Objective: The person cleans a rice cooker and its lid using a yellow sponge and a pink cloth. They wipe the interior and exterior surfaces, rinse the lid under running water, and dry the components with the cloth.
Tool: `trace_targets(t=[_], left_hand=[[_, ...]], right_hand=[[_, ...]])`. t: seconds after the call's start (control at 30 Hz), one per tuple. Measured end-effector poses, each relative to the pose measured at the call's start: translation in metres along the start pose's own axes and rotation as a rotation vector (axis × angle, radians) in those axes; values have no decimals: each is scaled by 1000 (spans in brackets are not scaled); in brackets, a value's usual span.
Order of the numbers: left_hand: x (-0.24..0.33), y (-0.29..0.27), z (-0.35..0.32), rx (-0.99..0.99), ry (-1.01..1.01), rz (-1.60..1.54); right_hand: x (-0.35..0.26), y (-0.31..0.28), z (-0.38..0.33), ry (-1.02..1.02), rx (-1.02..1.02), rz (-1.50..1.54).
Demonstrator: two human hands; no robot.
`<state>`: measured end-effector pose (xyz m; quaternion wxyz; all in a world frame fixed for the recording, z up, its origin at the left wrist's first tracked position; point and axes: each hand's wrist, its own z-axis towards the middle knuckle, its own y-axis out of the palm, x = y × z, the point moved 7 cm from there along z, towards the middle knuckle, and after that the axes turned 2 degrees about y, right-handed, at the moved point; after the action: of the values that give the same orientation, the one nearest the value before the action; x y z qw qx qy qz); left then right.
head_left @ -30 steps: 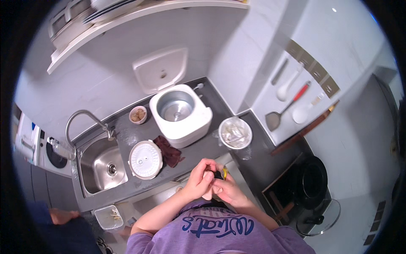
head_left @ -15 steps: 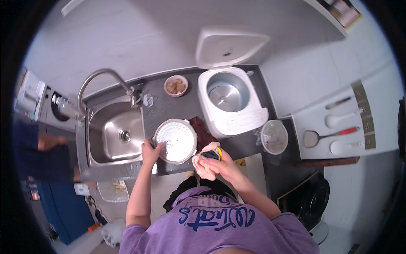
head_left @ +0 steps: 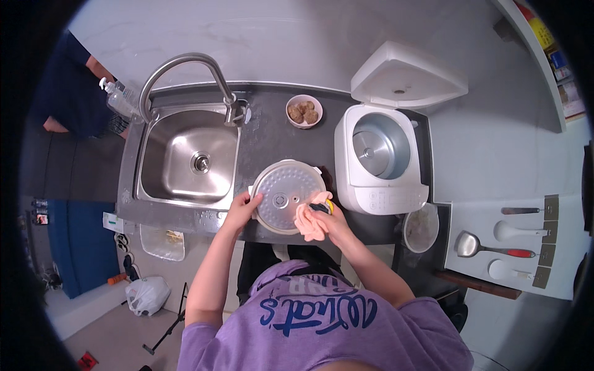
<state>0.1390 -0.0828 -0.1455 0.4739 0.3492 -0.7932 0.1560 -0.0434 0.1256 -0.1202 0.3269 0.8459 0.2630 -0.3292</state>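
A kitchen: a steel sink point(head_left: 176, 176) with an arched tap point(head_left: 197, 57) at upper left of the frame, set in a dark desk point(head_left: 269, 139); an open rice cooker point(head_left: 383, 198) right of centre; a food bowl point(head_left: 304, 125) at upper centre; a spatula point(head_left: 469, 245) among spoons point(head_left: 520, 232) at right.

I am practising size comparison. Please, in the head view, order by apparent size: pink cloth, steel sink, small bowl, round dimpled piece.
1. Steel sink
2. Round dimpled piece
3. Small bowl and pink cloth: too alike to rank; the cloth also seems nearer the camera.
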Motion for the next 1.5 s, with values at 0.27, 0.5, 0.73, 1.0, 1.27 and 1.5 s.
trace_targets(t=[0.27,0.5,0.73,1.0,1.27,1.5], left_hand=[[62,-5,-18,-60,-184,-732],[84,-57,-1,-212,-135,-764],[92,-100,2,33,-7,-769],[104,-107,-15,-5,14,-828],[120,-99,-17,71,86,-565],[138,-82,26,13,296,-44]], right_hand=[[-107,80,-76,-792,22,-1015],[-101,120,-52,-1018,94,-1233],[-52,72,37,-376,402,-356],[-53,89,63,-269,313,315],[-123,36,-13,-446,291,622],[-174,-48,-46,-460,331,824]])
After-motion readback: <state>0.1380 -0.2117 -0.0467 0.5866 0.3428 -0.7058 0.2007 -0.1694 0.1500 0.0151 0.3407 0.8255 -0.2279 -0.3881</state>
